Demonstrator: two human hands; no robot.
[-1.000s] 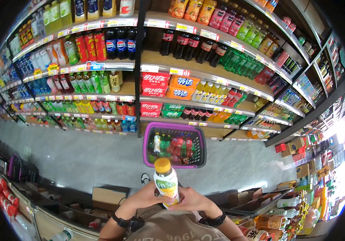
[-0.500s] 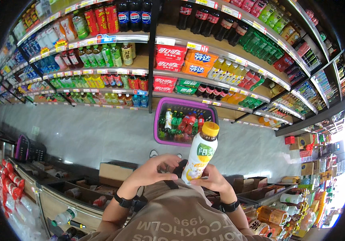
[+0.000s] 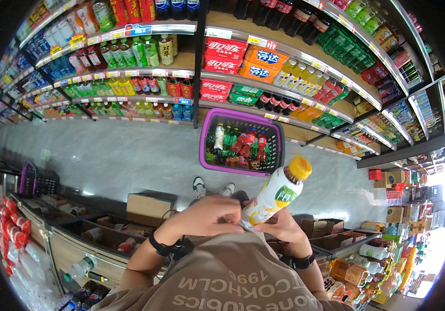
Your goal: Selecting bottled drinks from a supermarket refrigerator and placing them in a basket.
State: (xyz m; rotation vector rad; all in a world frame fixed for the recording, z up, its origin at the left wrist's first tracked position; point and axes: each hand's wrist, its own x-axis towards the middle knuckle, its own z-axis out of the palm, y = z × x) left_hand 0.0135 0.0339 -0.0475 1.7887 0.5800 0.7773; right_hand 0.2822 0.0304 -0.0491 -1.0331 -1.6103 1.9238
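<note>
A white drink bottle point(image 3: 272, 194) with a yellow cap and a green and yellow label is in my right hand point(image 3: 284, 226). My fingers and thumb close round its lower part; the bottle tilts with its cap up and to the right. Close to its base on the left is my left hand point(image 3: 214, 215), fingers bent and thumb apart from them. Whether those fingertips touch the bottle I cannot tell. On the floor ahead stands a black basket with a purple rim point(image 3: 200, 150), holding several bottles, among them a white one point(image 3: 219, 137) and red ones point(image 3: 246, 142).
Shelves of bottled and canned drinks point(image 3: 222, 57) rise beyond the basket. Behind the basket, my shoes point(image 3: 198, 186) are on the grey floor point(image 3: 113, 155). Bins with cardboard boxes point(image 3: 150, 207) flank me on the left. Another purple-rimmed basket point(image 3: 38, 179) stands farther left.
The bottle has moved right and leans more to the right, carried by my right hand. My left hand has shifted slightly right, its fingers nearer the bottle's base. The basket appears slightly higher in view.
</note>
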